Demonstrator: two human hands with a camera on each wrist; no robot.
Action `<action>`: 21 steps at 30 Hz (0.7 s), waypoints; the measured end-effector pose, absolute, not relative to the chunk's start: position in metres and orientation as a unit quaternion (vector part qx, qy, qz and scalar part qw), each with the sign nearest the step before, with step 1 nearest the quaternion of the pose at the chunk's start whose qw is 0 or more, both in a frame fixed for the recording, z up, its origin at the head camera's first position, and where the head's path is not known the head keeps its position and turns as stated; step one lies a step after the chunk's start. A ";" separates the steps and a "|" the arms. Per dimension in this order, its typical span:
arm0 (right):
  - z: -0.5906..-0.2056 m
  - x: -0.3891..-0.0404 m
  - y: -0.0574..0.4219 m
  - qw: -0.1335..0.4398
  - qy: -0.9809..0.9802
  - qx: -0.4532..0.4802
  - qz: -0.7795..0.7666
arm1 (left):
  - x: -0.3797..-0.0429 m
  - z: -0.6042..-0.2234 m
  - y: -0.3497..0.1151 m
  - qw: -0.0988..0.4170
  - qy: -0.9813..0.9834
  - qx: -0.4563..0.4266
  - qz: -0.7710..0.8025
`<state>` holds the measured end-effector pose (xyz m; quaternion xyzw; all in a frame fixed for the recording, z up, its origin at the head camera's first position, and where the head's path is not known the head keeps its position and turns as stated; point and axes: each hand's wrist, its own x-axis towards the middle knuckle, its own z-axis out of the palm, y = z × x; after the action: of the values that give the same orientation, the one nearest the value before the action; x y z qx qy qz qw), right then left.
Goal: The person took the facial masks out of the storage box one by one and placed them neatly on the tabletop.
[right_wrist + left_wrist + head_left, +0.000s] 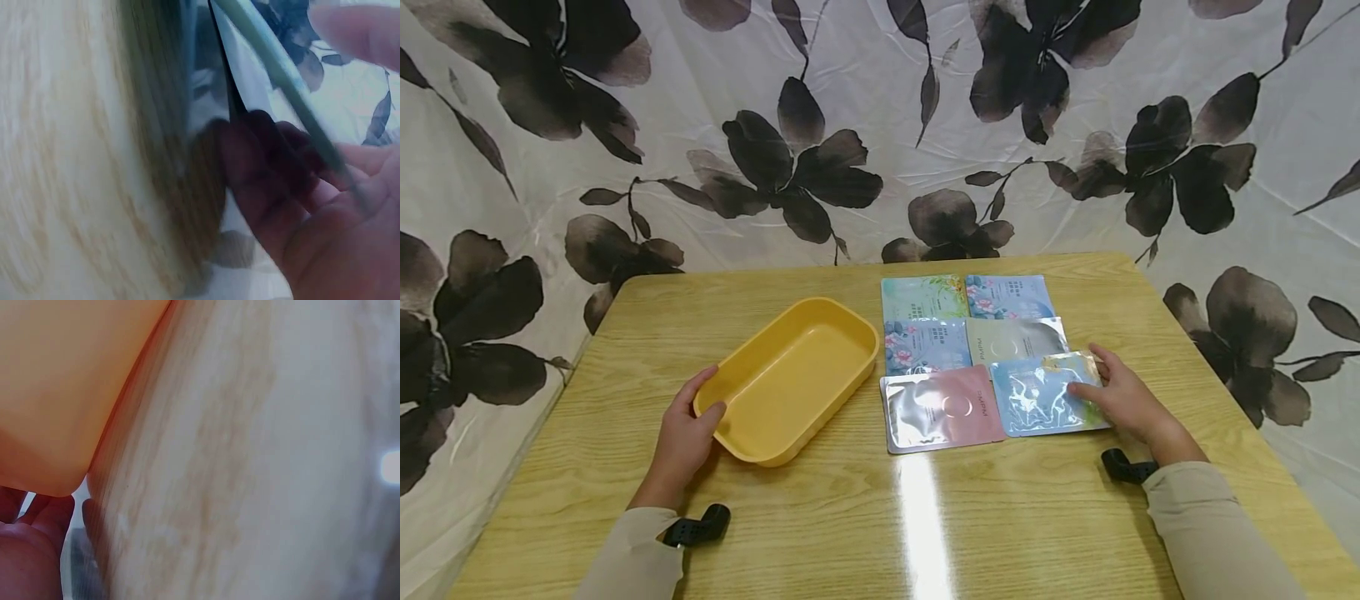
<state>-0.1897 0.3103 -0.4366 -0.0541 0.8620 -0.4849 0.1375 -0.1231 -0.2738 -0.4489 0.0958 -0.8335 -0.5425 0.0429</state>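
Observation:
A yellow plastic basin (797,375) stands slanted on the left half of the table. My left hand (683,437) grips its near-left end, thumb over the rim; in the left wrist view the fingers (53,515) touch the basin's outer wall (56,394). On the right, my right hand (1135,408) pinches the right edge of a shiny light-blue mask packet (1033,396). The right wrist view has that packet (294,94) edge-on, fingers beneath and thumb above. Beside it lie a pink-silver packet (943,408) and a pale green-silver packet (1015,340).
Farther back lie a green packet (921,297) and two blue floral packets, one at the back (1009,296) and one at the left (925,346). The wooden table (820,533) ends at a floral cloth (865,217). Each wrist wears a black band.

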 end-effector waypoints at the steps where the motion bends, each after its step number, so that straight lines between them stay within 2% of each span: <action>1: -0.437 -0.190 0.310 0.135 0.865 -0.049 -0.481 | -0.123 -0.449 -0.274 0.044 -0.834 0.095 -0.542; 21: -0.438 -0.185 0.308 0.115 0.873 -0.038 -0.472 | -0.123 -0.449 -0.274 0.044 -0.834 0.091 -0.542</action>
<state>-0.1854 0.3078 -0.4376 -0.0385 0.8730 -0.4724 0.1152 -0.1225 -0.2739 -0.4488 0.0905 -0.8343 -0.5420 0.0443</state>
